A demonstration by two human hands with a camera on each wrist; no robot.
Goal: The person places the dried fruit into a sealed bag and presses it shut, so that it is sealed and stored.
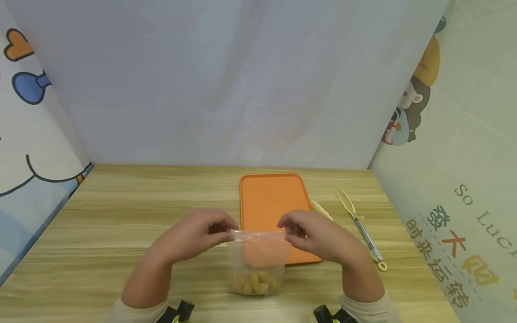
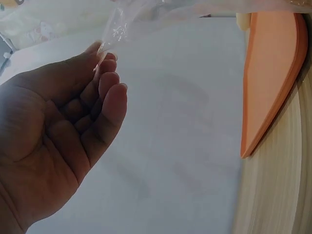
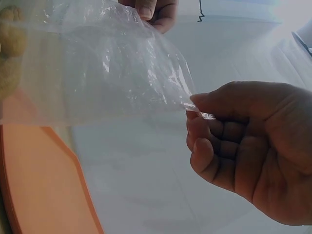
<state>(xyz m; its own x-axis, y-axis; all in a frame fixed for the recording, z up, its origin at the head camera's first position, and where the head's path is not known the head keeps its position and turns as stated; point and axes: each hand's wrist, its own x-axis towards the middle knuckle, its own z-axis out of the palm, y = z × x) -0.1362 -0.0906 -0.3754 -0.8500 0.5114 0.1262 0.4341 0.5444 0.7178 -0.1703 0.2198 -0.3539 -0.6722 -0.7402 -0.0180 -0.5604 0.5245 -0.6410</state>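
Note:
A clear plastic bag [image 1: 258, 258] hangs upright between my two hands, with several small yellow-brown pieces [image 1: 255, 282] gathered at its bottom. My left hand [image 1: 194, 235] pinches the bag's left top corner between thumb and fingers. At the right top corner, my right hand [image 1: 315, 233] pinches the edge the same way. The right wrist view shows the bag's mouth edge stretched from one hand to the other, the right thumb [image 3: 214, 100] on the film. In the left wrist view, the film [image 2: 117, 29] runs up from the left fingertips.
Behind the bag an orange tray [image 1: 272, 197] lies on the wooden table [image 1: 133, 206]. To its right are tongs [image 1: 363, 229] with cream tips and metal arms, and another cream-coloured utensil [image 1: 321, 210] partly hidden by my right hand. Grey-white cloth [image 1: 226, 89] hangs along the back.

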